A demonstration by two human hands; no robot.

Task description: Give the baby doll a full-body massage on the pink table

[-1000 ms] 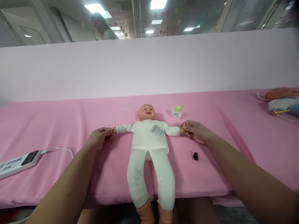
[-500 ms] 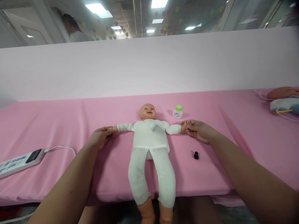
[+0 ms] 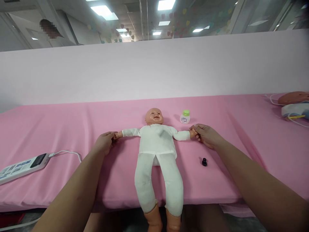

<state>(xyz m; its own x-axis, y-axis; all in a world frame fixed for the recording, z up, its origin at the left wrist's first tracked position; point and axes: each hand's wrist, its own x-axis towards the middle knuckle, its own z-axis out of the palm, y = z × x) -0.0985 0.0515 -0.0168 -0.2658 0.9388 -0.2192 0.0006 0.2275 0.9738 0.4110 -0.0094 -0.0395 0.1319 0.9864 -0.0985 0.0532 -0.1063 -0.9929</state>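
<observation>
A baby doll (image 3: pixel 158 141) with a white cloth body lies face up on the pink sheet, its arms stretched out sideways and its feet past the front edge. My left hand (image 3: pixel 106 141) is closed on the doll's hand at the left of the view. On the other side, my right hand (image 3: pixel 208 135) pinches the doll's other hand between thumb and fingers. A small clear bottle with a green cap (image 3: pixel 185 116) stands beside the doll's head. Below my right hand lies a small black object (image 3: pixel 204 162) of two rounded parts.
A white power strip (image 3: pixel 24 167) with a cable lies at the left. Another doll-like thing (image 3: pixel 293 98) with white and blue cloth and cords lies at the far right. Behind the pink-covered table (image 3: pixel 60 125) rise a white panel (image 3: pixel 154 71) and glass, with a person (image 3: pixel 56 37) beyond.
The whole scene has shifted slightly to the right in view. Both my hands still hold the doll's hands, its arms still outstretched. The person behind the glass has moved left.
</observation>
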